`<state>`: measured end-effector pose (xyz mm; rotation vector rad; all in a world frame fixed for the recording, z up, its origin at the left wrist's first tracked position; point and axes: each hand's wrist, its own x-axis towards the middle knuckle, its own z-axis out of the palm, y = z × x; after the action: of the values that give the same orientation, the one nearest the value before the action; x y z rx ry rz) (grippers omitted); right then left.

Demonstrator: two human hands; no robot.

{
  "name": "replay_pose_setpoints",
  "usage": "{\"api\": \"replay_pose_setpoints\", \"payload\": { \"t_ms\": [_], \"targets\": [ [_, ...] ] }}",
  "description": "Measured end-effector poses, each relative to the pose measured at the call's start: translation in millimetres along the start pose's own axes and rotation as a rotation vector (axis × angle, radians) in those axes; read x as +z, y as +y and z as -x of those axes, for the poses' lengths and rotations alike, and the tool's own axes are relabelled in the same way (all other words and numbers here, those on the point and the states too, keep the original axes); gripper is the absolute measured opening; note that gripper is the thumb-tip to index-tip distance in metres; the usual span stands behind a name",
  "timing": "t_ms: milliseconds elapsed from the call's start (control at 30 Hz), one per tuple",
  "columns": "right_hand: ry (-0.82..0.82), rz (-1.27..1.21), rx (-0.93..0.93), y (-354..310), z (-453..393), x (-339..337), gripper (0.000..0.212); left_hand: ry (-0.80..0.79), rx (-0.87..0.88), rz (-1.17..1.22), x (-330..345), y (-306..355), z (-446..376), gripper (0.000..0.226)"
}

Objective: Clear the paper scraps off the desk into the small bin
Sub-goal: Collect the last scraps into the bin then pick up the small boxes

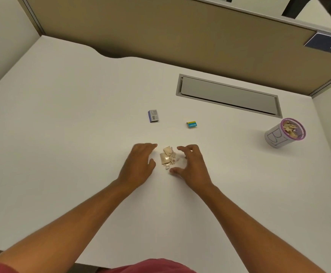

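Observation:
A small heap of beige and white paper scraps [168, 157] lies on the white desk [72, 125] in the middle. My left hand [139, 164] rests flat on the desk just left of the heap, fingers together, slightly blurred. My right hand [191, 164] is curved around the heap's right side, thumb and fingers spread, holding nothing. The small bin [279, 137], a white cup with a purple rim and handwritten letters, stands far right with several scraps inside it.
A small blue-and-grey box [153, 116] and a smaller teal-and-yellow box [192, 124] lie beyond the heap. A grey cable hatch [228, 94] is set into the desk at the back right. Tan partition walls [160, 32] close off the back.

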<state>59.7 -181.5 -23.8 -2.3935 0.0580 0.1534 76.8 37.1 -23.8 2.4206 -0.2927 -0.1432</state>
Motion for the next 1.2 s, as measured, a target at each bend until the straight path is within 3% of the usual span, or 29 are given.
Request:
{"api": "replay_pose_setpoints", "payload": {
  "t_ms": [133,233,367,567,833,1067,1133,1200],
  "targets": [
    [-0.081,0.302,-0.220,-12,4,7,0.087,-0.028,0.082,-0.432,4,-36,6,0.064],
    [-0.274,0.481,-0.341,-17,-1,11,0.076,-0.025,0.131,-0.502,13,-52,8,0.073],
    [-0.310,0.662,-0.487,-14,-3,3,0.057,-0.002,0.138,-0.514,19,-57,6,0.081],
    [-0.300,0.670,-0.342,-26,4,2,0.060,0.027,0.145,-0.498,21,-59,6,0.081],
    [-0.231,0.772,-0.309,-39,6,17,0.044,0.053,0.158,-0.496,26,-63,5,0.081],
    [-0.157,0.673,-0.330,-35,2,18,0.020,0.046,0.158,-0.507,25,-62,6,0.081],
    [-0.093,0.495,-0.175,-37,-4,19,0.022,0.043,0.153,-0.508,24,-63,6,0.081],
    [0.019,0.113,0.072,-38,-7,13,0.019,0.043,0.153,-0.503,24,-63,7,0.081]
  ]
}}
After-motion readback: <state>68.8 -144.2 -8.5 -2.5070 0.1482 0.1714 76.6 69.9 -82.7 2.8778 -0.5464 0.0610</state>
